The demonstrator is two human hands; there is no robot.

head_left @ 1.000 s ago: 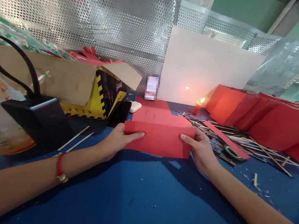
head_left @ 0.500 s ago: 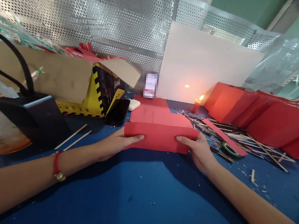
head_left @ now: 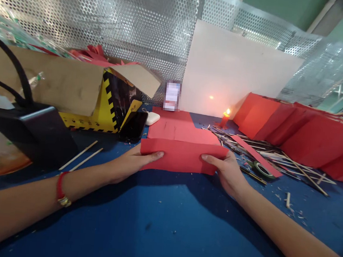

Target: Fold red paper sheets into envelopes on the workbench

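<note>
A strip of red paper (head_left: 181, 157) is stretched between my two hands, raised in front of me above the blue table. My left hand (head_left: 137, 160) pinches its left end, thumb on the near face and the other fingers hidden behind. At the right end, my right hand (head_left: 226, 169) grips it the same way. Just beyond the strip lie flat red sheets (head_left: 174, 124), partly covered by it. A red band with a gold-coloured piece circles my left wrist.
A lit red candle (head_left: 225, 119) burns at the back, near standing red paper panels (head_left: 306, 132). Thin sticks (head_left: 266, 146) and a tape roll (head_left: 262, 169) lie to the right. Leftward are a dark phone (head_left: 134, 126), white case (head_left: 152, 119), cardboard box (head_left: 58, 82) and black cabled block (head_left: 30, 132).
Both hands keep the same hold on the red paper. The whole view has shifted slightly, so most things appear a little further left and higher.
</note>
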